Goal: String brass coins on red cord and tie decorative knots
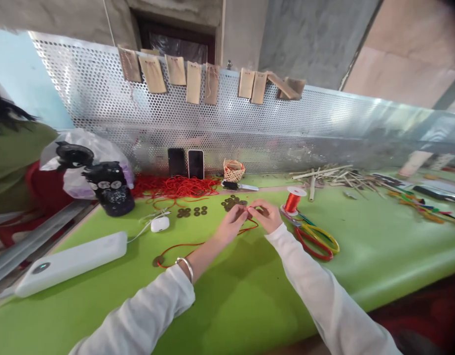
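Observation:
Over the green tabletop (pixel 242 305), my left hand (pixel 233 223) and my right hand (pixel 266 215) meet fingertip to fingertip, both closed in a pinch. A red cord (pixel 181 245) runs between them; a loop of it hangs below the fingers and trails left to a dark round coin (pixel 158 261) near my left wrist. What exactly sits in the fingertips is too small to make out beyond the cord. Just behind my left hand lies a pile of dark coins with holes (pixel 231 201). More such coins (pixel 192 212) lie grouped further left.
Right of my hands are a spool of red thread (pixel 292 201) and scissors with red and yellow handles (pixel 316 241). A heap of red cords (pixel 175 187), two phones (pixel 196 164) and a small woven basket (pixel 233 170) line the back. A power bank (pixel 75 261) and black tumbler (pixel 111 190) are left.

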`<state>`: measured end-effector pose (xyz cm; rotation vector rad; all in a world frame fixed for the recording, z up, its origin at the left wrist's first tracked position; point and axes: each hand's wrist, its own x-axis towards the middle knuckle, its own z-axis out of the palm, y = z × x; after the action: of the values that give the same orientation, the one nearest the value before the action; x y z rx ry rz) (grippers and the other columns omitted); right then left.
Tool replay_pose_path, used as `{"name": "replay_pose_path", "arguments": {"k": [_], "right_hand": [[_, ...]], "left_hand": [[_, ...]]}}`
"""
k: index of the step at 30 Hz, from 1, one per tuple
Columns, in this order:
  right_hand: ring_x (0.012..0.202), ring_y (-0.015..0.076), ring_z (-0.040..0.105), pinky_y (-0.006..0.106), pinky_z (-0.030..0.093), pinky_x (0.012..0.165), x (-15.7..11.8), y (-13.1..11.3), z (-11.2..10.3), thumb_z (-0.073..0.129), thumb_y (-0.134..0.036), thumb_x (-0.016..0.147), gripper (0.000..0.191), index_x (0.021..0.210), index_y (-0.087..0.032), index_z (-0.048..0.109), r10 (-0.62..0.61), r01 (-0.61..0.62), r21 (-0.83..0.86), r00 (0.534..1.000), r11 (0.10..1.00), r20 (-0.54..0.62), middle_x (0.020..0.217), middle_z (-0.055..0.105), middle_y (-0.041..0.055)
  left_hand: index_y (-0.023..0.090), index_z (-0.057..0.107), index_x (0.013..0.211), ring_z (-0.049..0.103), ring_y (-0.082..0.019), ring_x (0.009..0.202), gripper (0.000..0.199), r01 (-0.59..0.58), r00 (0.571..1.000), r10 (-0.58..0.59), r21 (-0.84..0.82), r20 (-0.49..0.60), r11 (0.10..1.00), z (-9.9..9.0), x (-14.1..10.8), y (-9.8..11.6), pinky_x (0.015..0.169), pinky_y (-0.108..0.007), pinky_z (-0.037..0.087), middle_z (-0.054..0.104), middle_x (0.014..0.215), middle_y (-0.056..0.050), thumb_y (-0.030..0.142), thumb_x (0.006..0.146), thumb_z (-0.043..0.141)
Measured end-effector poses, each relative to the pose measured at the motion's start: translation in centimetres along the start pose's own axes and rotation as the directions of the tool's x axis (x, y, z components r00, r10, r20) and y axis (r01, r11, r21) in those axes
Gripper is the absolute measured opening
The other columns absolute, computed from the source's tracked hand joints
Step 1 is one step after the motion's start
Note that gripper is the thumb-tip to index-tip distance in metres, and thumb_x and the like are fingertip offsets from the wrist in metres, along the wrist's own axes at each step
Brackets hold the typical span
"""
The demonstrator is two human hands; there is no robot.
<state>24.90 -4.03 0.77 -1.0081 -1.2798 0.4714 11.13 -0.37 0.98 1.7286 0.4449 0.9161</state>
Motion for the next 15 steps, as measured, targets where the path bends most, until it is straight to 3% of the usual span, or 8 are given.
{"name": "replay_pose_path", "arguments": {"k": [4,9,15], "right_hand": [[0.068,0.0135,0.060,0.024,0.050,0.060,-0.5,0.3,1.0,0.068,-0.034,0.070,0.016,0.071,-0.018,0.067,0.013,-0.010,-0.033,0.996,0.999,0.093,0.074,0.063,0.0032],[0.071,0.0147,0.062,0.025,0.052,0.061,-1.7,0.4,2.4,0.065,-0.032,0.075,0.014,0.079,-0.019,0.068,0.068,-0.057,-0.062,0.978,0.996,0.198,0.079,0.065,0.0045],[0.068,0.0142,0.063,0.022,0.051,0.055,-2.1,1.1,2.5,0.064,-0.030,0.075,0.013,0.080,-0.020,0.070,0.155,-0.142,-0.091,0.975,0.986,0.156,0.077,0.068,0.0047]], "left_hand": [[0.016,0.048,0.075,0.046,-0.011,0.063,0.033,0.028,1.000,-0.027,-0.020,0.011,0.999,-1.4,-1.4,-0.4,0.062,-0.024,0.041,0.047,0.066,0.002,0.047,0.084,0.045],[0.017,0.046,0.073,0.036,-0.009,0.052,0.030,0.101,0.993,-0.102,-0.024,-0.061,0.995,-2.3,-3.2,-1.2,0.049,-0.021,0.032,0.037,0.057,0.005,0.045,0.086,0.043],[0.018,0.051,0.076,0.031,-0.010,0.050,0.029,0.155,0.984,-0.161,-0.076,-0.080,0.985,-2.3,-3.3,-1.9,0.048,-0.022,0.027,0.033,0.053,0.006,0.045,0.085,0.045]]}}
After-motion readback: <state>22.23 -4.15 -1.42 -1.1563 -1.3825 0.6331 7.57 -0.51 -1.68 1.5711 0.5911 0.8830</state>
